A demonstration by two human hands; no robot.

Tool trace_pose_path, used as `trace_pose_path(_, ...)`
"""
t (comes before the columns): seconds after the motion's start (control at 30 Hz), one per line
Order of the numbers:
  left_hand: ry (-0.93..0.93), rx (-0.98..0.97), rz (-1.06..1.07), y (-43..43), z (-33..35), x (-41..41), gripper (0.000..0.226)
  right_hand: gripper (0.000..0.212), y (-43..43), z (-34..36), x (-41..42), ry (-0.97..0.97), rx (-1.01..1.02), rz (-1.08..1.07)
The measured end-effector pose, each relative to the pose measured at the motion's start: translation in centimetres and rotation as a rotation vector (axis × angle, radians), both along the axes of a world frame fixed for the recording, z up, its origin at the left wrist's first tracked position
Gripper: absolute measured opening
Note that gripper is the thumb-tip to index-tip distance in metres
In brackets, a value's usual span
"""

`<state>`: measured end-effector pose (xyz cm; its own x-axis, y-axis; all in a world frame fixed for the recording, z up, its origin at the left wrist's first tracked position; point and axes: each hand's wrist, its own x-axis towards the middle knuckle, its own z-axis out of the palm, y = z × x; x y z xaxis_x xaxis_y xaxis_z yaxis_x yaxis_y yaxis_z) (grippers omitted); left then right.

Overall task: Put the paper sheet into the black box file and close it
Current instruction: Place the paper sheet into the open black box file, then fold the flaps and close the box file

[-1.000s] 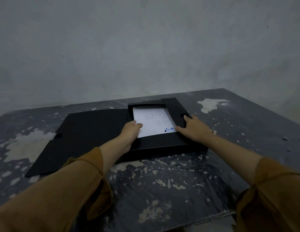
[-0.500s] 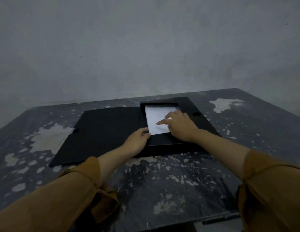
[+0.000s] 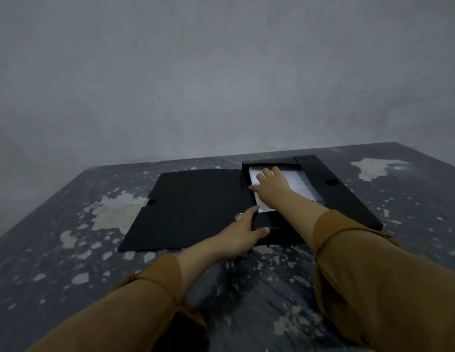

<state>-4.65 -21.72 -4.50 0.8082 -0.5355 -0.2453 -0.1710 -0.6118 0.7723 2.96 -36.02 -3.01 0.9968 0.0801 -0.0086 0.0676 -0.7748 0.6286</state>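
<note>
**Sheet in the open box file**

The box file (image 3: pixel 348 199) lies open on the table (image 3: pixel 69 262), its lid (image 3: pixel 196 207) flat toward 9 o'clock. The sheet (image 3: pixel 301 185) sits inside the tray; its blue marks are too blurred to read. The right hand (image 3: pixel 271 185) rests flat on it, fingers spread, gripping nothing. The left hand (image 3: pixel 243 231) pinches the tray's near flap at 6 o'clock.
</note>
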Motion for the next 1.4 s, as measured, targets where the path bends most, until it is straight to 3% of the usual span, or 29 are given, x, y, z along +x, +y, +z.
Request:
trace_pose_path(0.13,-0.018,0.031,-0.024,-0.1,0.1,0.4,0.072,0.049,-0.1,-0.7,0.3,-0.015,0.026,-0.018)
trace_pose_path(0.27,0.04,-0.058,0.018,0.4,-0.1,0.5,0.069,0.054,0.0,-0.1,0.1,0.042,0.18,0.015)
trace_pose_path(0.4,-0.132,0.014,0.186,2.2,-0.5,0.6,0.058,0.051,1.7,1.1,-1.4,0.02,0.357,0.299)
trace_pose_path(0.57,-0.177,0.153,0.6,6.3,0.4,1.1,0.041,0.038,4.3,1.6,-3.9,-0.048,0.307,0.643)
trace_pose_path(0.67,-0.063,0.059,0.863,8.7,1.1,1.1,0.04,0.043,5.9,1.8,-5.4,-0.018,0.221,0.829)
trace_pose_path(0.83,0.117,-0.338,1.146,10.7,1.5,0.9,0.049,0.045,8.9,1.8,-7.1,0.011,-0.053,1.111)
trace_pose_path(1.07,0.011,-0.522,1.238,11.3,2.1,-0.2,0.056,0.033,10.3,2.2,-7.5,-0.105,-0.328,1.151)
trace_pose_path(1.17,-0.005,-0.795,1.29,10.9,2.8,-0.6,0.063,0.024,10.4,2.8,-7.6,-0.211,-0.321,1.16)
trace_pose_path(1.3,-0.484,-0.863,1.019,9.2,4.5,-2.3,0.086,0.017,9.3,4.9,-8.0,-0.333,-0.314,1.161)
trace_pose_path(1.4,-0.374,-1.052,0.768,7.1,5.7,-3.1,0.072,0.01,7.8,6.4,-8.8,-0.377,-0.305,1.122)
